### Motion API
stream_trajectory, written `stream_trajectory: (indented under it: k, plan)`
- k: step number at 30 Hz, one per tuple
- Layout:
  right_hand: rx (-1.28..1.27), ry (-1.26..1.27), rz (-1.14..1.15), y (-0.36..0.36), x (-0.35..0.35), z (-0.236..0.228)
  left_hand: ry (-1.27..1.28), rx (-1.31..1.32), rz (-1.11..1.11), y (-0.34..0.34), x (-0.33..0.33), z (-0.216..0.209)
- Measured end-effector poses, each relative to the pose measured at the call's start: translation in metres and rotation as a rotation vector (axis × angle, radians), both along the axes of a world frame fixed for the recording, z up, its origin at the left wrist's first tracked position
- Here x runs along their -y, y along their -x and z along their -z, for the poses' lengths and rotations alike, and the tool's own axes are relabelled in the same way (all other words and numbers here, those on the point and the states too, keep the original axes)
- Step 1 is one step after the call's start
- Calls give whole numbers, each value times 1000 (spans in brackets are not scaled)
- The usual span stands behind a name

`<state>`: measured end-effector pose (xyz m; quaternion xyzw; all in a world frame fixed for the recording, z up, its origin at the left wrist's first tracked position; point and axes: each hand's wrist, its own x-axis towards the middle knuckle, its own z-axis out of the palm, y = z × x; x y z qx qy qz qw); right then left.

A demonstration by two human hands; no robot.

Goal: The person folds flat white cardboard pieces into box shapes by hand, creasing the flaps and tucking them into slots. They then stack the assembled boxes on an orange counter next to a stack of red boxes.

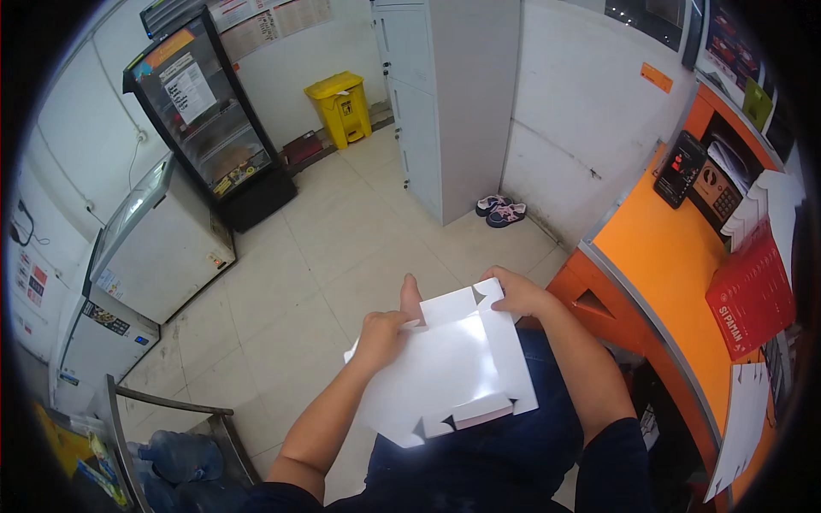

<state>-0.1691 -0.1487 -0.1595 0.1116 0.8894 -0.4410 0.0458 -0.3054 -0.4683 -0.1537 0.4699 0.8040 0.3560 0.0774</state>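
Observation:
Over my lap I hold a white glossy cardboard box blank (436, 363), partly folded, with its inner face up. Cut flaps and notches show along its far and near edges. My left hand (386, 335) is closed on the far left edge, the thumb pointing up beside a raised flap. At the far right corner, my right hand (516, 296) pinches a folded corner flap. The fingers beneath the cardboard are hidden on both sides.
To my right curves an orange counter (637, 248) bearing a phone (682, 169), a red carton (753, 291) and white cardboard sheets (741, 427). A metal rack with water jugs (180, 457) stands at lower left. Ahead are a grey locker (475, 103), shoes (502, 210) and a yellow bin (342, 107).

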Motion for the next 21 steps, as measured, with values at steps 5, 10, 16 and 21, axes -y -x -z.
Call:
stream_trajectory:
  k: [5, 10, 16, 21]
  plan:
    - [8, -156, -35, -3, 48, -19, 310, -79, -50, 30, 13, -25]
    - [34, -238, 6, 13, 55, 1, 681, -99, -25, 41, 1, -18]
    - [17, -283, 14, 14, 55, -3, 116, -291, 111, 0, -68, -18]
    - [12, -305, 79, 1, 57, 1, 416, -176, 253, -10, -112, 10]
